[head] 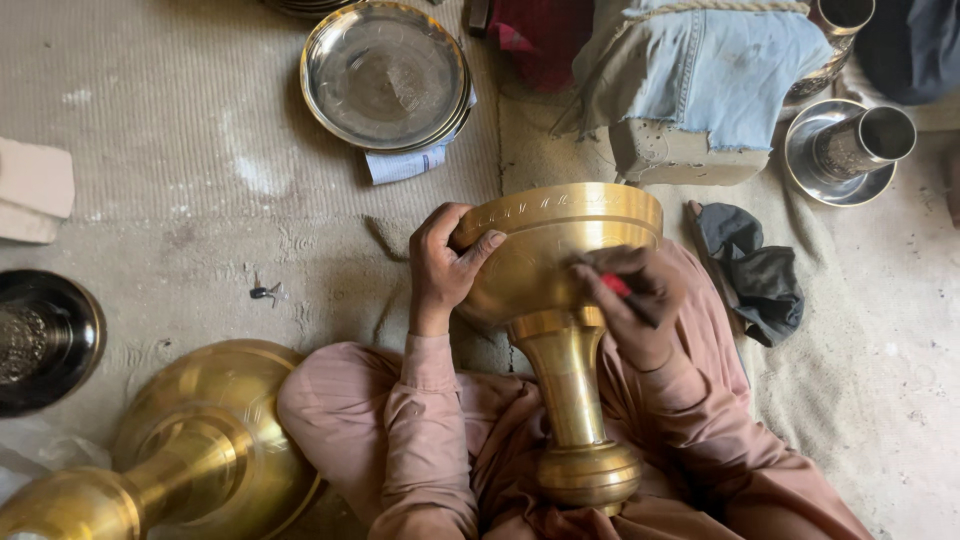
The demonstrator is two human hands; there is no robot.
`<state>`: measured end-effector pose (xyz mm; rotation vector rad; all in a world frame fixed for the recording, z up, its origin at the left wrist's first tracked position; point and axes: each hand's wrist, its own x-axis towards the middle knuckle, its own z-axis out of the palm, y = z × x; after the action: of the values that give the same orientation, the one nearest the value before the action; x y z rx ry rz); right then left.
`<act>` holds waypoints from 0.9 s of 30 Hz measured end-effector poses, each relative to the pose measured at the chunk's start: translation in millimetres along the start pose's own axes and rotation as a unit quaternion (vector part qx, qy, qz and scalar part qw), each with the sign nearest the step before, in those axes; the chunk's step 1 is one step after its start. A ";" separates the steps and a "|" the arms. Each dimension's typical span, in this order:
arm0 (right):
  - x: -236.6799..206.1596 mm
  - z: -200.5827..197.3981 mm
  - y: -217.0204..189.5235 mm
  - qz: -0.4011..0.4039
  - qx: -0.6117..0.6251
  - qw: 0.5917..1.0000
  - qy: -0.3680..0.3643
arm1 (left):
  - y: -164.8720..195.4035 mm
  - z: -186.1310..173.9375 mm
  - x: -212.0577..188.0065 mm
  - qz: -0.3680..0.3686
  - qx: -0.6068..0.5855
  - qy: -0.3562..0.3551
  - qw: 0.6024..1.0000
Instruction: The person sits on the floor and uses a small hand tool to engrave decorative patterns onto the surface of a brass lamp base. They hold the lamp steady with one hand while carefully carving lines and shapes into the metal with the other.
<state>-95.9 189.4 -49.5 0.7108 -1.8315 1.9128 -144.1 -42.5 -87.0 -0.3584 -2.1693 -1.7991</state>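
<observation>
A tall brass goblet-shaped vessel (555, 260) lies tilted across my lap, its bowl pointing away and its round foot (588, 472) toward me. My left hand (446, 262) grips the left side of the bowl's rim, thumb on the engraved band. My right hand (632, 300) rests on the right side of the bowl, pinching a small red and dark tool (616, 285) whose tip touches the brass. Pink sleeves and trousers cover my arms and crossed legs.
A second brass vessel (190, 450) lies on its side at lower left. A dark bowl (40, 340) sits at the left edge. A stack of engraved metal plates (385, 75) is at top centre, a silver cup on a saucer (850, 150) at top right, a dark cloth (755, 270) beside my right knee.
</observation>
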 end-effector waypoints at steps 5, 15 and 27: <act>15.1 -12.9 -29.1 0.049 -0.165 0.984 -0.045 | -3.9 -9.4 -1.7 0.013 0.005 0.003 1.000; 63.3 -14.8 -31.4 -0.003 -0.260 0.931 -0.258 | -11.5 -12.7 0.7 0.006 0.009 -0.006 1.000; 76.8 -27.1 -23.5 0.043 -0.295 0.903 -0.309 | -24.5 -6.3 2.9 0.029 0.006 -0.004 1.000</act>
<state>-144.9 213.1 15.4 1.0959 -2.6804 1.0969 -155.6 -53.3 -107.1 -0.4209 -2.1514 -1.7569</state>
